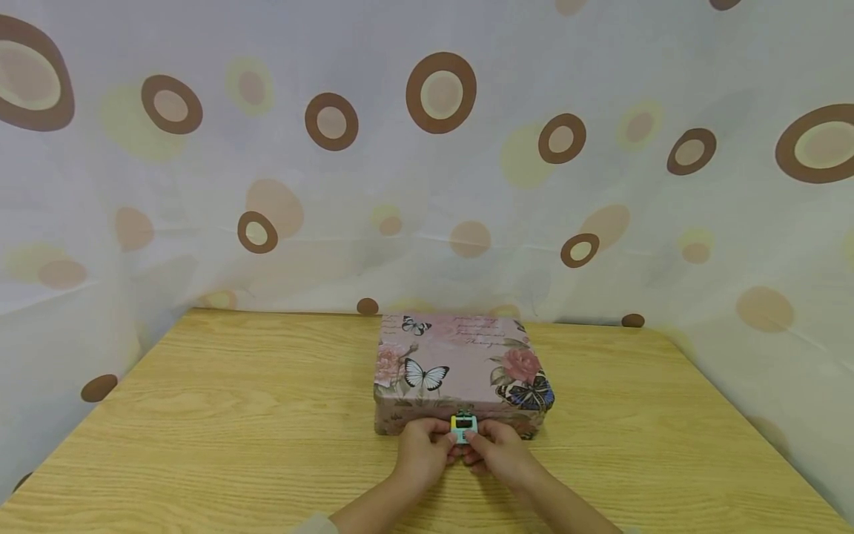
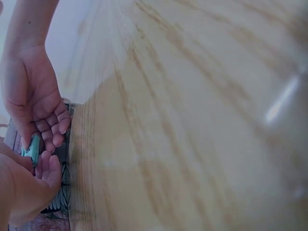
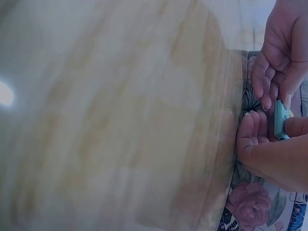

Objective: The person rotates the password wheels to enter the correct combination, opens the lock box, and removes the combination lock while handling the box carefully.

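A closed pink box, printed with butterflies and roses, sits on the table with its clasp at the front. Right below the clasp is a small turquoise combination padlock with a yellow patch. My left hand pinches the padlock's left side, thumb on its face. On the other side my right hand grips it, its thumb pressing the face near the dials. The right wrist view shows the padlock's turquoise edge between both hands. Whether the shackle passes through the clasp I cannot tell.
The wood-grain table extends to both sides and in front of the box. A pale curtain with brown and yellow ovals hangs behind the table and along its sides.
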Demonstrator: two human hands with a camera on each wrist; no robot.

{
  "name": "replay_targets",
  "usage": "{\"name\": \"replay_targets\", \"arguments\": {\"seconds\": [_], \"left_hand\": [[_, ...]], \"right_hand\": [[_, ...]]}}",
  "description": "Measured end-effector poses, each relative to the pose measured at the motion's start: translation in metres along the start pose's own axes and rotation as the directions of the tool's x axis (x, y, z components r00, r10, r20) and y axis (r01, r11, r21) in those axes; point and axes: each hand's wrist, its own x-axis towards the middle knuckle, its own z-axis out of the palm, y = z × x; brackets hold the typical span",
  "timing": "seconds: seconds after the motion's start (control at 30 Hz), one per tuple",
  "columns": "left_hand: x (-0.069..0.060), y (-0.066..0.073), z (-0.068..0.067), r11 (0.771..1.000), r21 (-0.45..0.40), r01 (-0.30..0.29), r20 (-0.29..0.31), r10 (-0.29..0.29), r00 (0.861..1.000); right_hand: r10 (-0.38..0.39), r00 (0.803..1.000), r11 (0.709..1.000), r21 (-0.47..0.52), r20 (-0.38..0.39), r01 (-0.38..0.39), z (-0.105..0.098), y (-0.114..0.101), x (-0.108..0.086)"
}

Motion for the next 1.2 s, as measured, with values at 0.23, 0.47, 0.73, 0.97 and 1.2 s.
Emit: {"name": "replay_targets", "arguments": {"seconds": [0.23, 0.47, 0.73, 0.97, 1.2], "left_hand": [[-0.001, 0.001, -0.001, 1.0, 0.01, -0.006, 0.0, 0.006, 1.0], [0.0, 0.001, -0.001, 1.0, 0.002, 0.011, 0.009, -0.011, 1.0], [0.0, 0.001, -0.001, 0.999, -0.021, 0.036, 0.015, -0.035, 0.999], [0.0, 0.001, -0.001, 0.999, -0.026, 0.044, 0.018, -0.044, 0.999], [0.0, 0.002, -0.001, 0.998, -0.029, 0.05, 0.013, -0.049, 0.999]], "right_hand": [[0.013, 1.0, 1.0, 0.008, 0.002, -0.013, 0.001, -0.001, 0.0], [0.04, 0.999, 0.995, 0.088, 0.008, -0.04, -0.003, -0.001, 0.0], [0.033, 0.999, 0.991, 0.127, -0.016, -0.031, -0.006, -0.003, -0.001], [0.03, 1.0, 0.991, 0.132, -0.003, -0.029, -0.009, -0.001, -0.002], [0.011, 1.0, 0.993, 0.116, 0.027, -0.014, -0.01, 0.002, -0.001]]}}
